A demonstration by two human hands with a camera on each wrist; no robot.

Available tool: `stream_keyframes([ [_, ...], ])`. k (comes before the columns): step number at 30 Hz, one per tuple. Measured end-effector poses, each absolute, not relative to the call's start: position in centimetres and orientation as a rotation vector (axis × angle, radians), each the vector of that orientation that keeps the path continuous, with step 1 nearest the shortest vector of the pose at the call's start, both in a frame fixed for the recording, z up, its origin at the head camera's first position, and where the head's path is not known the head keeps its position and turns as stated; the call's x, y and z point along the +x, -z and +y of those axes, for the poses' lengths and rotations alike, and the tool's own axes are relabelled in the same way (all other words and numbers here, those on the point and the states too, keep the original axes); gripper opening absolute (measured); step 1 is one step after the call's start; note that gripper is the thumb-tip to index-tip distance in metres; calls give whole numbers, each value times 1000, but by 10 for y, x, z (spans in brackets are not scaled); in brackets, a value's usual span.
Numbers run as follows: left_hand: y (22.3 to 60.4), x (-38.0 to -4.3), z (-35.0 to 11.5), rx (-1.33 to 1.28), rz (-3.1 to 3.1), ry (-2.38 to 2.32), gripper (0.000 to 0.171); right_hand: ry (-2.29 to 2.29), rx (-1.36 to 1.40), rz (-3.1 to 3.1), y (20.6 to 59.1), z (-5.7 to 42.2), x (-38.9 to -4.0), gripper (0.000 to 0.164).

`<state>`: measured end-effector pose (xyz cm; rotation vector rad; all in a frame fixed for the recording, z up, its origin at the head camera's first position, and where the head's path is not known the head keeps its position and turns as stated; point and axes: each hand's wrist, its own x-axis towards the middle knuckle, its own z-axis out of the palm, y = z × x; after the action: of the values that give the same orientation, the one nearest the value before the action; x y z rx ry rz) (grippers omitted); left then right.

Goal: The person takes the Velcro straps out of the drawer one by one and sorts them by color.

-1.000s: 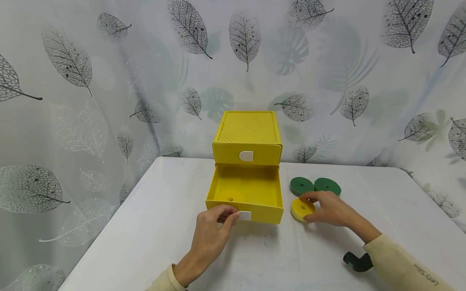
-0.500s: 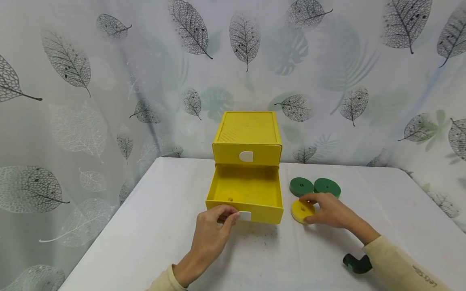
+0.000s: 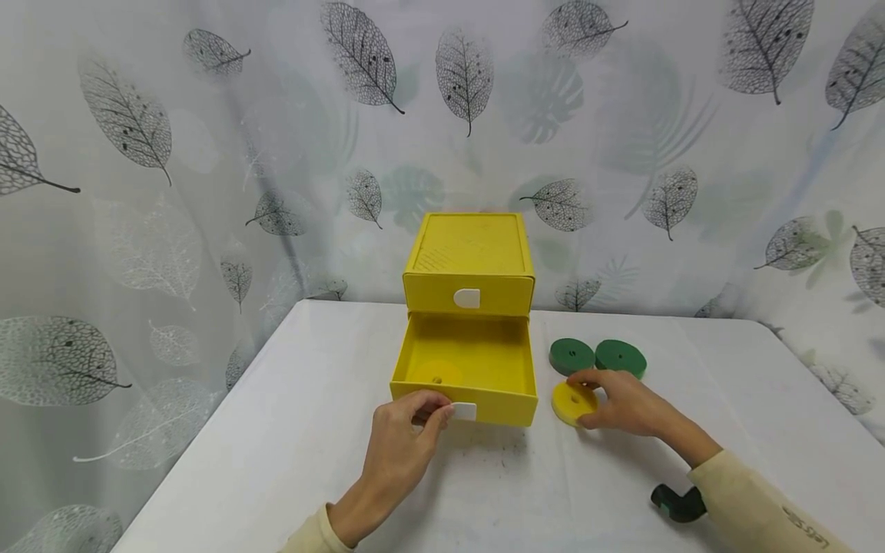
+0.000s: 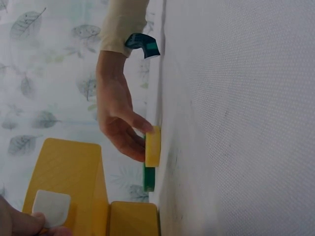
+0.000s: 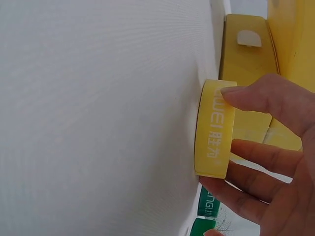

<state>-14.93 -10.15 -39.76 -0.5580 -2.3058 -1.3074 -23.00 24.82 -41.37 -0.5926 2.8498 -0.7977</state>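
Finger and thumb of my left hand pinch the white pull tab on the front of a pulled-out yellow drawer. Inside it, near the front left, lies a yellow disc with a centre hole. To the right of the drawer, my right hand holds a yellow tape roll by its edge, thumb on the near side and fingers on the far side. Pale lettering runs along the roll's rim in the right wrist view. The roll lies flat, at the white table surface.
The yellow drawer cabinet stands at the back, its top drawer pushed in. Two green tape rolls lie side by side behind the right hand. A dark elbow-shaped piece sits beside the right sleeve. A leaf-patterned curtain hangs behind the table.
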Motion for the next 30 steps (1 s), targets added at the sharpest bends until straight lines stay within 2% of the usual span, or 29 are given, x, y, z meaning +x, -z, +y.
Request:
stream_keyframes([
  [11,400,-149,-104,-571,-2301,1307,6,860,-690,2933,404,251,-222,55],
  [18,400,-150,-104,-574,-2298,1304,6,974,-783,3083,375,241,-216,43],
  [30,401,-150,-104,-570,-2292,1309,7,1033,-1133,3077,332,199,-211,42],
])
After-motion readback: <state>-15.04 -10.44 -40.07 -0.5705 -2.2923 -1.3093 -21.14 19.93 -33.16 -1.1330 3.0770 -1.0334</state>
